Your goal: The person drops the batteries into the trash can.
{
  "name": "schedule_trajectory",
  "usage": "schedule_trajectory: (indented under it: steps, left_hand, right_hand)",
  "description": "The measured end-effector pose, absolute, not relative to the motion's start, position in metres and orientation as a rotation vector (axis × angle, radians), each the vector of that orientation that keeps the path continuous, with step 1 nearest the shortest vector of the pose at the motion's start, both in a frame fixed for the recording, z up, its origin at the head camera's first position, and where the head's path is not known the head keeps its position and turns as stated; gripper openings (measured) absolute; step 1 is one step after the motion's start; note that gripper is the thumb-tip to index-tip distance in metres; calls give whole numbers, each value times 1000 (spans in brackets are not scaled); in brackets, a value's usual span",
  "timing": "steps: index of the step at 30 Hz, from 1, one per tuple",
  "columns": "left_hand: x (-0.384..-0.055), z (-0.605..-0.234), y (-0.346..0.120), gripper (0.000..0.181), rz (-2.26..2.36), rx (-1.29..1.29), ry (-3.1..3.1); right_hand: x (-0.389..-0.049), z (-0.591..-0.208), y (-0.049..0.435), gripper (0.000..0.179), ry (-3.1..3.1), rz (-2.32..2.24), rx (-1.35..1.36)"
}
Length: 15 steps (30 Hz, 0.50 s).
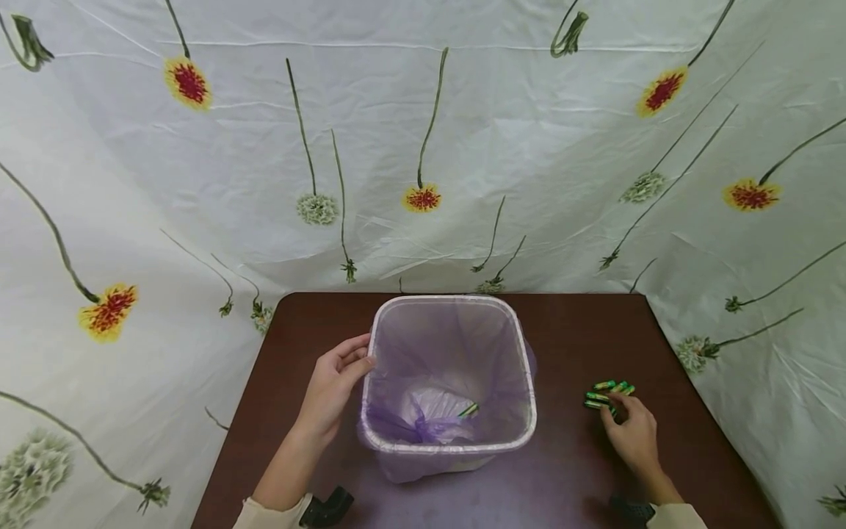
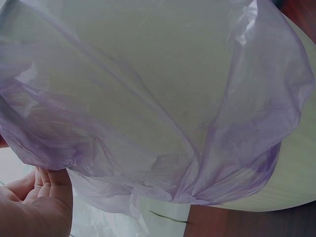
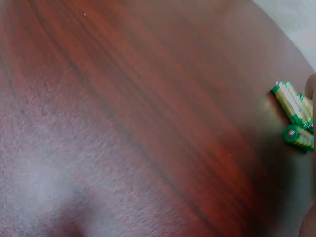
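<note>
A waste bin lined with a thin purple plastic bag stands on the table. At the bin's left rim my left hand holds on, thumb on the rim and fingers along the outer side. In the left wrist view the bag hangs loosely over the bin's outside, by the fingers. Green and yellow batteries lie in a small group at the right. Over them is my right hand, thumb and fingertips pinching a battery at the near edge of the group. Inside the bin, batteries rest on the bag.
The dark brown wooden table carries everything. A white cloth printed with flowers hangs behind and along both sides. Dark straps sit at both wrists, beside light sleeves.
</note>
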State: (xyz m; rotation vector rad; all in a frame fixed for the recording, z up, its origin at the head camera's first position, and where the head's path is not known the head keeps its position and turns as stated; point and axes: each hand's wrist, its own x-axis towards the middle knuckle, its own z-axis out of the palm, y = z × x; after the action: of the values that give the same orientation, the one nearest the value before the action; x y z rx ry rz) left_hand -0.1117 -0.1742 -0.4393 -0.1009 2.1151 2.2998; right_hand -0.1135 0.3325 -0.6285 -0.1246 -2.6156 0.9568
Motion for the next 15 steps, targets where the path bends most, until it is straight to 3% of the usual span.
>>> schedule_trajectory:
  steps: [15]
  left_hand:
    - [-111,-440,-174,39,2310,-94,2107]
  right_hand:
    - [-109,-646,330,26,-2498,873,-225]
